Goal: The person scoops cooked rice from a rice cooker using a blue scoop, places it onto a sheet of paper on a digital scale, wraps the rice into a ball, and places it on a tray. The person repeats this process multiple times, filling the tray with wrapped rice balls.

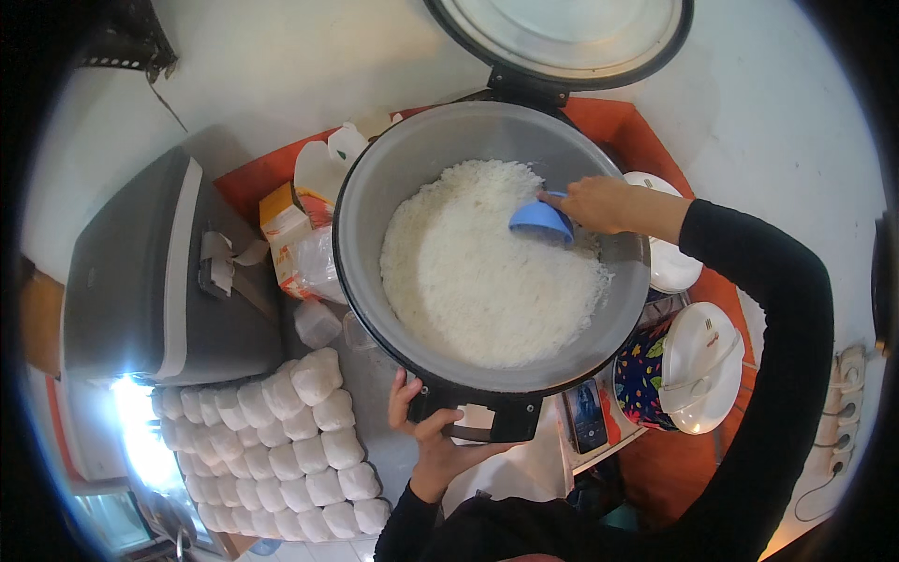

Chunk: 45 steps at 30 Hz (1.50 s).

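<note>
In front of me a large rice cooker (365,295) stands with its lid (576,35) raised at the back. White cooked rice (484,274) fills the lower part of its grey inner pot (414,147). My right hand (597,204) reaches in over the right rim and grips a blue plastic scoop (542,219), whose edge sits against the rice. What the scoop holds is hidden. At the front, my left hand (435,435) is wrapped round the left part of the cooker's black handle (513,420).
Several rows of white wrapped bundles (281,449) are stacked at left, below a grey appliance (140,267). A printed carton (288,225) and clear plastic tubs (317,323) adjoin the cooker. On the right are a phone (586,416), a leaf-patterned lidded container (706,365) and power sockets (846,407).
</note>
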Each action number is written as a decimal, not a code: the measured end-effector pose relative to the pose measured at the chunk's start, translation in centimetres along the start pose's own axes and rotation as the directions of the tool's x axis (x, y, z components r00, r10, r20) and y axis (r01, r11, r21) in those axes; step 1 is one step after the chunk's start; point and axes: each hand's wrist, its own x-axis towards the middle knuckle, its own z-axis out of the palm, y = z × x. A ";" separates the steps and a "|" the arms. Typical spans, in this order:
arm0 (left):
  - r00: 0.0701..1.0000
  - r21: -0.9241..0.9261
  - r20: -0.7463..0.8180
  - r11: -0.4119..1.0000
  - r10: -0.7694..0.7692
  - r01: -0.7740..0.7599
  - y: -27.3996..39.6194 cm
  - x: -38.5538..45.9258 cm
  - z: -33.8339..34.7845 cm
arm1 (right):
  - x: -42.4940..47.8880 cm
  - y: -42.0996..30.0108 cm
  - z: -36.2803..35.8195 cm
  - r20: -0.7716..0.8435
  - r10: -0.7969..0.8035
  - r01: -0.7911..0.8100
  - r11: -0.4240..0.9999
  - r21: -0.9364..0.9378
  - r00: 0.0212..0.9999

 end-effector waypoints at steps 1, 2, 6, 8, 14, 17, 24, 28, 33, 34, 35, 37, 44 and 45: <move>1.000 0.005 0.001 1.000 0.010 -0.010 -0.2 -0.1 0.1 | 0.0 0.1 -0.2 0.033 -0.047 0.047 0.999 0.021 0.998; 1.000 0.010 0.007 1.000 0.007 -0.007 -0.4 -0.3 0.1 | -0.1 0.0 -0.4 0.080 -0.045 0.040 0.997 0.062 0.996; 0.999 0.008 -0.023 1.000 0.029 -0.028 -0.5 -0.5 0.7 | -2.5 -2.8 -0.8 0.230 -0.115 0.067 0.976 0.206 0.966; 0.999 0.014 -0.040 1.000 0.023 -0.022 -0.5 -0.5 0.5 | -3.1 -4.8 -1.0 0.243 -0.209 0.146 0.956 0.254 0.947; 1.000 -0.009 -0.027 1.000 0.002 -0.002 -0.3 -0.3 0.3 | -3.0 -6.0 0.0 0.122 -0.358 0.284 0.871 0.401 0.926; 1.000 -0.009 -0.019 1.000 0.002 -0.002 -0.5 -0.5 0.2 | -3.6 -6.7 -0.5 -0.069 -0.338 0.342 0.890 0.303 0.939; 0.999 0.000 -0.034 1.000 0.006 -0.006 -0.4 -0.3 -0.1 | -7.2 -12.3 -4.8 -0.088 -0.293 0.306 0.907 0.291 0.952; 0.999 -0.006 -0.046 1.000 0.012 -0.012 0.1 -0.1 0.6 | -5.6 -12.8 -3.5 -0.147 -0.282 0.318 0.841 0.438 0.948; 0.999 0.005 -0.048 1.000 -0.002 0.003 0.2 -0.1 -0.1 | -7.7 -13.4 -5.2 -0.144 -0.231 0.270 0.874 0.405 0.962; 0.999 -0.012 -0.034 1.000 -0.002 0.001 0.3 -0.2 -0.1 | -7.6 -12.6 -4.7 -0.155 -0.207 0.254 0.866 0.431 0.966; 0.999 -0.004 -0.040 1.000 0.000 0.000 0.3 -0.2 0.0 | -6.8 -11.6 -3.8 -0.165 -0.183 0.240 0.857 0.456 0.969; 0.999 0.018 -0.044 1.000 0.008 -0.007 0.5 0.0 0.3 | -5.4 -12.2 -1.7 -0.239 -0.158 0.241 0.895 0.376 0.958; 0.999 -0.007 -0.040 1.000 0.021 -0.022 0.6 0.4 -0.3 | -7.4 -14.3 -4.7 -0.145 -0.152 0.190 0.932 0.308 0.978; 0.999 -0.013 -0.046 1.000 0.017 -0.018 0.9 0.3 -0.1 | -7.1 -14.1 -4.0 -0.190 -0.161 0.221 0.908 0.357 0.969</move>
